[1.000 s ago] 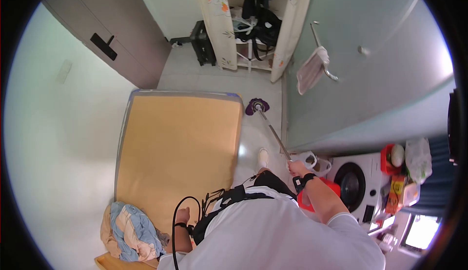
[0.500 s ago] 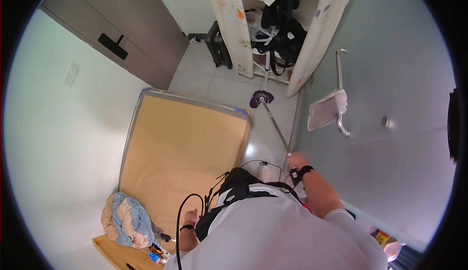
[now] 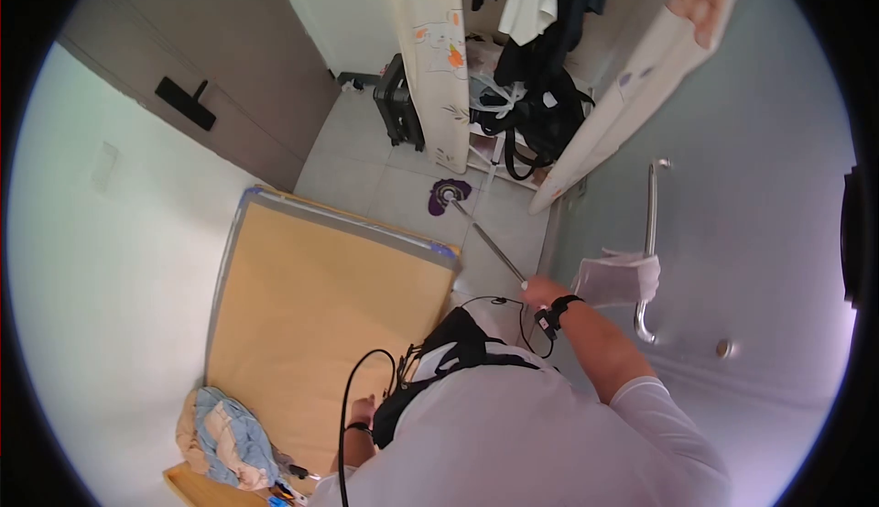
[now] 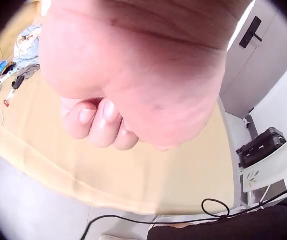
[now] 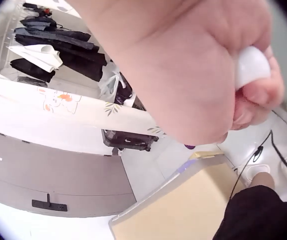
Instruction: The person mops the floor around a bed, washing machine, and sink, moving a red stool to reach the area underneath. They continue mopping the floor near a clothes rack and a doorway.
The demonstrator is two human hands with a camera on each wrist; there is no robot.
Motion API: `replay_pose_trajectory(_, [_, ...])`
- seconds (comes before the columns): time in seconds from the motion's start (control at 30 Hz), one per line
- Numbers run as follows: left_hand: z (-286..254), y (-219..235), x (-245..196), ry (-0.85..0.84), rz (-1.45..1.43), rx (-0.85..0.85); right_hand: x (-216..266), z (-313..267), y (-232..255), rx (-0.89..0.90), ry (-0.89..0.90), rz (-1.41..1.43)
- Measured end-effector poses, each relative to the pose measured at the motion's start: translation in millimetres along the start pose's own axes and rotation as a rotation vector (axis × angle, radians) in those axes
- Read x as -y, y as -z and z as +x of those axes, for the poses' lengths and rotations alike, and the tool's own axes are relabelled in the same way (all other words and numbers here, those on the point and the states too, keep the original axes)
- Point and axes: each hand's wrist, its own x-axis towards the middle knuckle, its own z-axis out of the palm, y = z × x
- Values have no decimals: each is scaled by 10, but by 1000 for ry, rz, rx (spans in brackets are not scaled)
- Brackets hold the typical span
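My right hand (image 3: 542,292) grips the top end of a mop (image 3: 494,252) with a metal pole. In the right wrist view, the pole's white end cap (image 5: 253,67) pokes out between curled fingers. The purple mop head (image 3: 437,201) lies on the tiled floor beyond the bed's far corner, by the wardrobe. My left hand (image 3: 363,410) hangs at my side over the bed, its fingers (image 4: 103,125) loosely curled and holding nothing.
The bed's yellow mattress (image 3: 320,305) fills the left, with bunched bedding (image 3: 229,438) at its near corner. A black suitcase (image 3: 396,104) stands beside the curtained wardrobe (image 3: 439,67). Close on the right is a glass panel with a metal handle (image 3: 652,205). A black cable (image 3: 499,301) loops near my legs.
My view has turned right, and the washing machine has left it. The mop head has moved left across the floor, now past the bed's corner. The right hand keeps its grip.
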Motion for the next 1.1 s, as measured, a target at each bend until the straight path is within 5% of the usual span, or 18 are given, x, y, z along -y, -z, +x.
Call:
replay_pose_trajectory(0.13, [150, 888, -611, 286, -419, 51, 223, 420, 201, 39, 94, -119])
replay_pose_trajectory(0.2, [609, 619, -258, 104, -183, -117, 271, 864, 363, 20, 151, -166])
replay_pose_trajectory(0.27, [564, 1160, -506, 519, -623, -36, 280, 1190, 369, 123, 267, -429])
replay_pose_trajectory(0.3, [492, 1401, -706, 549, -706, -65, 586, 997, 626, 74, 62, -199])
replay_pose_trajectory(0.4, [715, 1493, -682, 394, -698, -259, 961, 1113, 1045, 67, 131, -255])
replay_pose_trajectory(0.5, [626, 1704, -806, 615, -983, -162, 1428, 1397, 1260, 85, 207, -363])
replay_pose_trajectory(0.57, [544, 1613, -1121, 705, -1015, -231, 1530, 1894, 1412, 125, 289, -427])
replay_pose_trajectory(0.6, [637, 1194, -1004, 705, -1079, -326, 1583, 2054, 1455, 151, 346, -472])
replay_pose_trajectory(0.63, [534, 1153, -1186, 751, -1090, -311, 1730, 2144, 1532, 127, 180, -229])
replay_pose_trajectory(0.77, [181, 850, -1434, 884, -946, -273, 2209, 2869, 1596, 193, -2, 98])
replay_pose_trajectory(0.83, [-30, 906, -1845, 1001, -1068, -245, 2180, 3475, 1609, 162, 975, -873])
replay_pose_trajectory(0.87, [-137, 891, -2011, 1047, -1109, -219, 2190, 3776, 1599, 179, 995, -886])
replay_pose_trajectory(0.93, [-304, 1041, -2500, 1125, -1166, -242, 2310, 4278, 1594, 293, 769, -291])
replay_pose_trajectory(1.0, [-475, 1130, -2647, 1198, -1214, -247, 2893, 4138, 1824, 339, 796, -420])
replay_pose_trajectory(1.1, [-615, 690, -2964, 1038, -909, -339, 3409, 3947, 2206, 456, 570, -298])
